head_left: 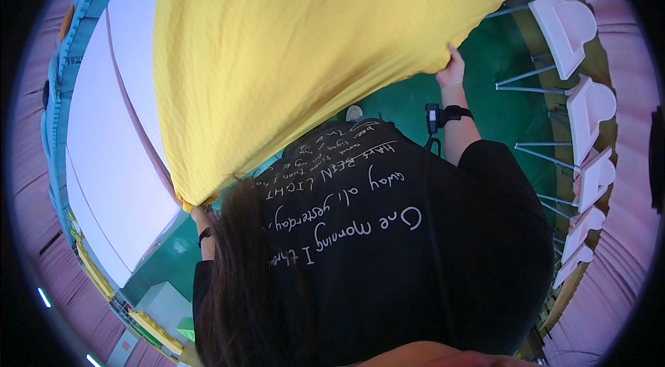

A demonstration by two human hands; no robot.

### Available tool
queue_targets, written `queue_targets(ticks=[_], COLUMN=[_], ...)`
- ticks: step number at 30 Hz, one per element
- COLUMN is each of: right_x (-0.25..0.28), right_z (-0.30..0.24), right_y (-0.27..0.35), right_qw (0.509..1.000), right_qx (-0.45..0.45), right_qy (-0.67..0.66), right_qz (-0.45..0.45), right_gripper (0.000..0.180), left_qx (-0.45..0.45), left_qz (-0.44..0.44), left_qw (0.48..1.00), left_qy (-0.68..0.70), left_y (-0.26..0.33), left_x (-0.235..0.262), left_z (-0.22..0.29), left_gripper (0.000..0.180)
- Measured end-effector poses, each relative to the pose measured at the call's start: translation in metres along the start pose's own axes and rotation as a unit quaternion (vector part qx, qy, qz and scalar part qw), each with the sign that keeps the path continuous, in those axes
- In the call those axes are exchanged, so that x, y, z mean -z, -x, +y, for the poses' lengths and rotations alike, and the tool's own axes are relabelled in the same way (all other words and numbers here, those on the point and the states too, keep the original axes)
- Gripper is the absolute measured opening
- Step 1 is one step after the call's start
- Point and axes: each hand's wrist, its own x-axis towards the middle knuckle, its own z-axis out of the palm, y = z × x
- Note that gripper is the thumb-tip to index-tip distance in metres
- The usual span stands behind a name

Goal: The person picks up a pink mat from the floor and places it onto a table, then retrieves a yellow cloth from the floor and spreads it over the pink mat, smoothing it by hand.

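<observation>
A large yellow cloth (312,28) is stretched out in front of me and fills the upper middle of the view. Its near edge runs slantwise between my hands. My right hand (451,70) grips the edge on the right, thumb showing against the fabric. At the lower left, my left hand (198,213) pinches the other corner, its fingers partly hidden by bunched fabric. Black bands circle both wrists, the right one carrying a small device (433,118). The cloth spreads over part of a white flat surface (125,131) on the left.
White chairs (564,31) with metal legs line the right side. Green floor (502,114) shows beneath the cloth. Pink curtains (627,0) hang around the room. A white box (166,308) sits at the lower left, beside folded yellow cloth (156,331).
</observation>
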Motion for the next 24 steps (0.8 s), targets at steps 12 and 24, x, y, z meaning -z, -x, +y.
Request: queue_targets(ticks=[12, 24], right_x=[0.007, -0.105], right_z=[0.029, 0.116], right_y=[-0.016, 0.017], right_qw=[0.869, 0.704], right_qx=[0.237, 0.451], right_qy=[0.394, 0.547], right_qz=[0.181, -0.019], right_gripper=[0.020, 0.024], left_qx=[0.014, -0.039], left_qz=[0.095, -0.011], left_qw=[0.995, 0.990], left_qy=[0.018, 0.138], left_y=[-0.040, -0.031], left_x=[0.023, 0.023], left_z=[-0.021, -0.017], left_gripper=[0.042, 0.030])
